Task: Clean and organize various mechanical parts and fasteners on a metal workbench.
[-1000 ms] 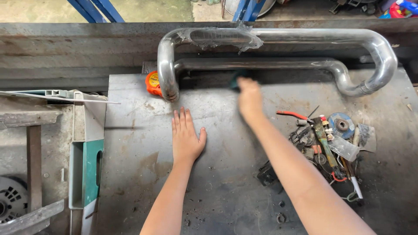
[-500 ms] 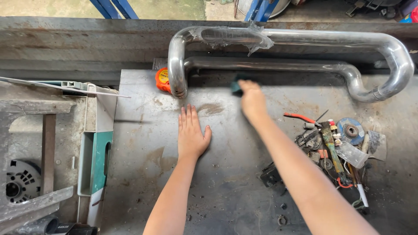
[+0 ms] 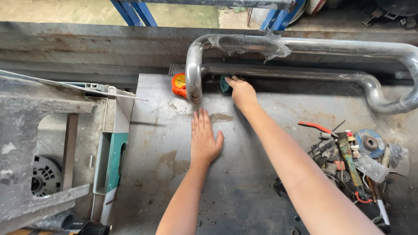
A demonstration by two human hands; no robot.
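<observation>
The bent chrome pipe (image 3: 278, 72) lies along the far edge of the tabletop (image 3: 244, 174), and the right hand (image 3: 242, 92) clenches a small dark green pad (image 3: 225, 84) against its lower tube. The left hand (image 3: 203, 139) rests flat and open on the tabletop. Rubbing well likely calls for firm, even pressure along the tube, clear of the orange tape measure (image 3: 179, 84).

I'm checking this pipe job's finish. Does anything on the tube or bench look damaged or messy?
Yes. Torn, ragged film clings to the top run of the bent chrome tube, hanging in shreds. A heap of small tools lies jumbled on the bench's right side.
</observation>
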